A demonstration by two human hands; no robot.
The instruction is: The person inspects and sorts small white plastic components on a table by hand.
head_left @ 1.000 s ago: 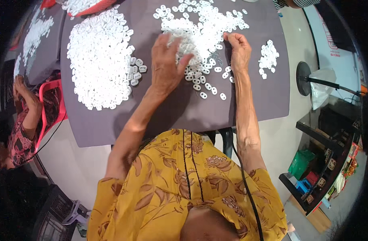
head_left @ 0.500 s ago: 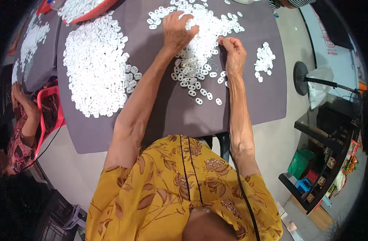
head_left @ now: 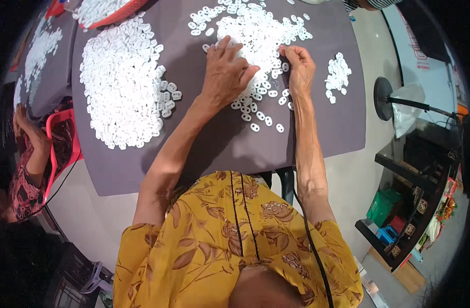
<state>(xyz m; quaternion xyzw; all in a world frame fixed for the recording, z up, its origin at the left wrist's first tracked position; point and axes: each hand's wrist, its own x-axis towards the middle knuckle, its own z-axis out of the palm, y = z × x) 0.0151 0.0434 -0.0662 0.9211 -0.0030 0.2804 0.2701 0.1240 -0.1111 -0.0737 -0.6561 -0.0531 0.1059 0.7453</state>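
A loose heap of small white oval plastic pieces with two holes each (head_left: 253, 38) lies across the far middle of the table. My left hand (head_left: 225, 74) is over the near left side of this heap, its fingers spread and the palm down. On the heap's right edge, my right hand (head_left: 300, 69) has its fingers curled, with thumb and forefinger pressed together. Whatever is in that pinch is too small to make out. Several stray white pieces (head_left: 268, 121) lie between my forearms.
A broad bed of similar white pieces (head_left: 119, 87) covers the left of the grey tabletop (head_left: 327, 128). A smaller pile (head_left: 337, 76) lies at the right. A red basket (head_left: 119, 14) of pieces stands far left. Another person's arm (head_left: 35, 138) shows beside a red chair (head_left: 55, 128).
My left hand has come back toward me from the upper left of the heap, and its fingers have spread. My right hand has stayed almost in place.
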